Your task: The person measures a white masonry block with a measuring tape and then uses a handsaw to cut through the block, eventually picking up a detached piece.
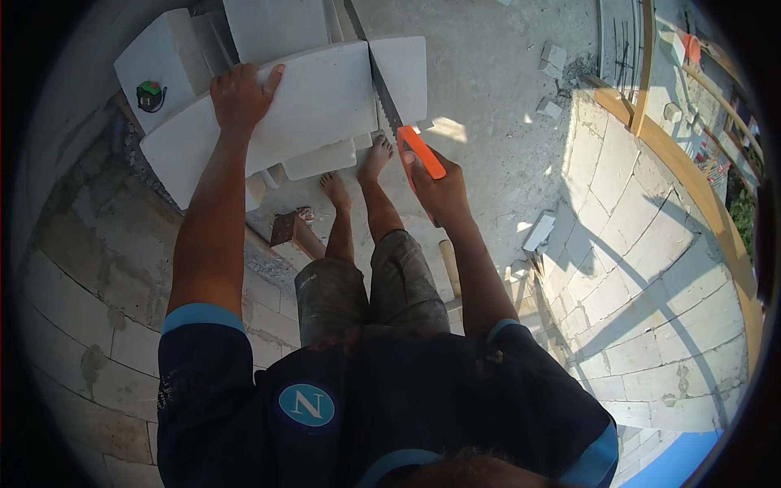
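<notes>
A hand saw with an orange handle is in my right hand, its fingers closed round the grip. The toothed blade sits in a cut across a long white aerated concrete block, near the block's right end. My left hand bears on the block's left part, fingers bent over the far edge and thumb stretched to the right. Other white blocks lie beyond and under it. On the block at the far left rests a green and black tape measure.
My bare feet stand on the grey concrete floor just below the block. A reddish-brown brick-like piece is left of them. Block offcuts lie at the right. Block walls rise on both sides, with timber along the right.
</notes>
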`<state>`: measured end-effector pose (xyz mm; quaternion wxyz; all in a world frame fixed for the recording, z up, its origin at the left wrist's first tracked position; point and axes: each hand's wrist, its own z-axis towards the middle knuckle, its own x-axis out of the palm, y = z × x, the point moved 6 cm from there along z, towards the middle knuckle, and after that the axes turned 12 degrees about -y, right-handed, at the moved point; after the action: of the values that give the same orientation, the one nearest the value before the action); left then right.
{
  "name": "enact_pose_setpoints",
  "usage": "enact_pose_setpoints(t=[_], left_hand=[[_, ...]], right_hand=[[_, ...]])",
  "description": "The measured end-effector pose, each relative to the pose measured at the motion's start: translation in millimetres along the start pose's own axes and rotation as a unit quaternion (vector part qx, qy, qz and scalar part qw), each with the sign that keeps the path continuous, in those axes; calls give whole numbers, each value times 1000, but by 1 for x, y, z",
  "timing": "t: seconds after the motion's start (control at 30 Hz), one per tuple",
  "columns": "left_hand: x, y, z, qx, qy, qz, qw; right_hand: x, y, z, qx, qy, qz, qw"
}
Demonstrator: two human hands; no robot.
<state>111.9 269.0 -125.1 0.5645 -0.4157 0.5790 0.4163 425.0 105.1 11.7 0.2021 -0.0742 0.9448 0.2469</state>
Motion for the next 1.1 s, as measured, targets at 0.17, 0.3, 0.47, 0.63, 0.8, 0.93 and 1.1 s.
enact_pose_setpoints(t=[0.17, 0.3, 0.47, 0.63, 0.8, 0.93, 1.1], left_hand=[[-9, 0, 20, 10, -67, -9, 998], [2, -14, 28, 20, -49, -11, 999], [5, 5, 10, 4, -34, 0, 999], [-5, -2, 20, 17, -40, -4, 999], [9, -14, 25, 27, -28, -14, 999], [1, 0, 20, 25, -72, 2, 997], [-3, -13, 31, 31, -73, -12, 997]], right_hand=[[-30, -12, -68, -127, -57, 38, 990], [5, 32, 44, 100, 14, -34, 994], [-1, -11, -21, -34, -33, 24, 999], [-16, -27, -53, -137, -67, 63, 986], [10, -5, 31, 12, -9, -21, 1000], [-20, -32, -70, -87, -74, 66, 991], [-9, -33, -33, -66, -77, 59, 993]])
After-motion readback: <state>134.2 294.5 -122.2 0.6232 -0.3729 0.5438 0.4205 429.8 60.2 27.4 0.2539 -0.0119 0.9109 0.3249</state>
